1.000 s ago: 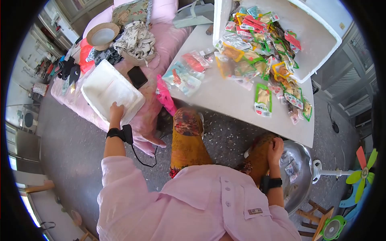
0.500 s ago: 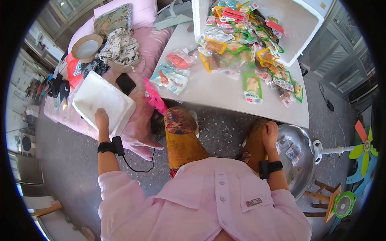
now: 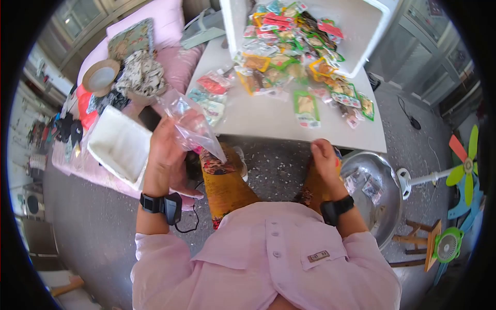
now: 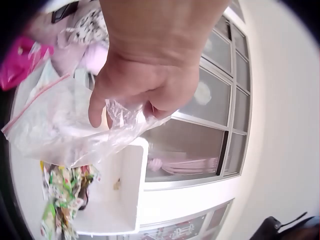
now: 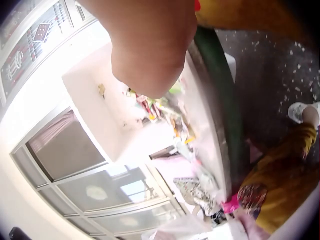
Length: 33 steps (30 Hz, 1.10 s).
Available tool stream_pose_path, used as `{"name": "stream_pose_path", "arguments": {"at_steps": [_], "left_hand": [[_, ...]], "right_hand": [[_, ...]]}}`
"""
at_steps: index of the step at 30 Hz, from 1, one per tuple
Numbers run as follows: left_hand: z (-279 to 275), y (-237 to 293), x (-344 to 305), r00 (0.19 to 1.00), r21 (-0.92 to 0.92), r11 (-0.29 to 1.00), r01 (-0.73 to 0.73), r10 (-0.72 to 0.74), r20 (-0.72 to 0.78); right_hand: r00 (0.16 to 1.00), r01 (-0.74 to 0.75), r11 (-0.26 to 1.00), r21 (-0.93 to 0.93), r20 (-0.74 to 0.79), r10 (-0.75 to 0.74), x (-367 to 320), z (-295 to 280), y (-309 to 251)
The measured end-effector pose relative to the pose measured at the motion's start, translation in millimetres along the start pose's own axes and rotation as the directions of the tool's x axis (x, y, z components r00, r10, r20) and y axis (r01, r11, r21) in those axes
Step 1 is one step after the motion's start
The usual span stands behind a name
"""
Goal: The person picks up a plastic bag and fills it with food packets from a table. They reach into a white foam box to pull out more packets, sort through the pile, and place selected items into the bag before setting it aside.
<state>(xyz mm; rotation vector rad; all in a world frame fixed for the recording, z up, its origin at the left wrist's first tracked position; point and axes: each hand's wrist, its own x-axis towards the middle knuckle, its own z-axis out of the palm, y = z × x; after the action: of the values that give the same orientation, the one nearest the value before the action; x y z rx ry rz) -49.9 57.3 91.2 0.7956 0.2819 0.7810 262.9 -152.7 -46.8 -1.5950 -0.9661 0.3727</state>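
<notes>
The left hand (image 3: 168, 142) grips a clear plastic bag (image 3: 194, 121) above the bed's edge, beside the white foam box (image 3: 120, 147). In the left wrist view, that hand (image 4: 145, 82) pinches the crumpled part of the bag (image 4: 60, 125), whose zip edge is pink. Over the right knee hangs the right hand (image 3: 326, 161), its fingers curled with nothing seen in them. The right wrist view shows the back of this hand (image 5: 150, 55), its fingers hidden.
A table (image 3: 258, 116) carries many colourful food packets (image 3: 307, 106) and a large tipped foam box (image 3: 361, 39). At the right are a metal basin (image 3: 385, 217) with small packets, a fan (image 3: 467, 165) and a wooden stool (image 3: 431, 243). A straw hat (image 3: 101, 76) lies on the bed.
The left hand has come up out of the small foam box with the clear bag and moved right. The right hand has lifted off the knee. The head view has shifted.
</notes>
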Motion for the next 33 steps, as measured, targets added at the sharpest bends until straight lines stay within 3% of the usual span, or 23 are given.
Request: {"name": "stream_pose_path", "arguments": {"at_steps": [2, 4, 6, 7, 9, 11, 12, 18, 20, 21, 22, 23, 25, 26, 28, 30, 33], "left_hand": [[10.4, -27.2, 10.7, 0.988, -0.068, 0.991, 0.111, -0.103, 0.116], [26.7, -49.8, 16.6, 0.964, -0.112, 0.971, 0.212, -0.188, 0.190], [45.5, -66.7, 16.8, 0.944, -0.139, 0.948, 0.285, -0.252, 0.214], [48.3, -74.6, 16.4, 0.926, -0.163, 0.936, 0.312, -0.262, 0.272], [45.5, -85.9, 14.4, 0.923, -0.190, 0.918, 0.349, -0.301, 0.241], [42.8, -89.8, 11.3, 0.925, -0.235, 0.899, 0.368, -0.329, 0.190], [36.2, -90.5, 11.5, 0.931, -0.159, 0.921, 0.355, -0.333, 0.149], [-26.0, -106.8, 34.4, 0.940, 0.247, 0.908, 0.340, -0.319, -0.119], [-41.1, -113.7, 51.0, 0.925, 0.304, 0.883, 0.358, -0.291, -0.244], [-48.8, -121.6, 59.5, 0.957, 0.559, 0.808, 0.184, -0.018, -0.288], [-47.5, -127.4, 67.3, 0.934, 0.776, 0.630, 0.032, 0.256, -0.247], [-46.2, -130.9, 73.1, 0.857, 0.926, 0.371, -0.078, 0.498, -0.128], [-22.8, -142.3, 74.8, 0.836, 0.952, 0.212, -0.219, 0.544, 0.072], [-6.6, -152.9, 71.6, 0.817, 0.951, 0.132, -0.281, 0.553, 0.165], [11.2, -179.0, 70.2, 0.909, 0.935, 0.169, -0.310, 0.342, 0.240], [11.1, -210.2, 77.4, 0.961, 0.934, 0.262, -0.241, 0.201, 0.191], [7.1, -234.7, 92.6, 0.993, 0.922, 0.379, -0.083, 0.105, 0.047]], "right_hand": [[0.958, -0.264, 0.904, 0.335, 0.201, 0.205, 0.1, 18.1, -17.8], [0.781, -0.624, 0.598, 0.502, 0.415, 0.467, -2.3, 35.5, -37.0], [0.630, -0.776, 0.277, 0.567, 0.713, 0.307, -4.4, 43.4, -36.0], [0.611, -0.792, 0.198, 0.578, 0.752, 0.248, -6.1, 46.1, -41.1], [0.567, -0.823, 0.040, 0.567, 0.816, 0.112, -10.9, 48.2, -52.4], [0.656, -0.754, 0.067, 0.654, 0.754, 0.032, -10.1, 49.7, -34.2], [0.694, -0.717, 0.077, 0.692, 0.720, -0.009, -10.0, 49.1, -27.3], [0.794, -0.605, 0.470, 0.642, 0.450, 0.408, 11.7, 44.7, -19.5], [0.831, -0.555, 0.549, 0.625, 0.382, 0.405, 21.4, 52.1, -19.9], [0.848, -0.528, 0.587, 0.614, 0.345, 0.401, 24.5, 55.4, -19.3], [0.851, -0.523, 0.600, 0.605, 0.341, 0.399, 26.6, 58.3, -13.6], [0.855, -0.517, 0.614, 0.596, 0.334, 0.396, 29.8, 61.7, -6.3], [0.865, -0.500, 0.639, 0.584, 0.296, 0.406, 37.5, 68.6, -4.3], [0.865, -0.497, 0.649, 0.576, 0.268, 0.425, 36.8, 73.0, -5.6], [0.880, -0.467, 0.679, 0.566, 0.225, 0.418, 35.9, 81.2, -3.9], [0.912, -0.406, 0.720, 0.562, 0.196, 0.361, 38.5, 87.8, 4.1], [0.872, -0.480, 0.641, 0.599, 0.247, 0.423, 41.0, 84.0, 2.5]]}}
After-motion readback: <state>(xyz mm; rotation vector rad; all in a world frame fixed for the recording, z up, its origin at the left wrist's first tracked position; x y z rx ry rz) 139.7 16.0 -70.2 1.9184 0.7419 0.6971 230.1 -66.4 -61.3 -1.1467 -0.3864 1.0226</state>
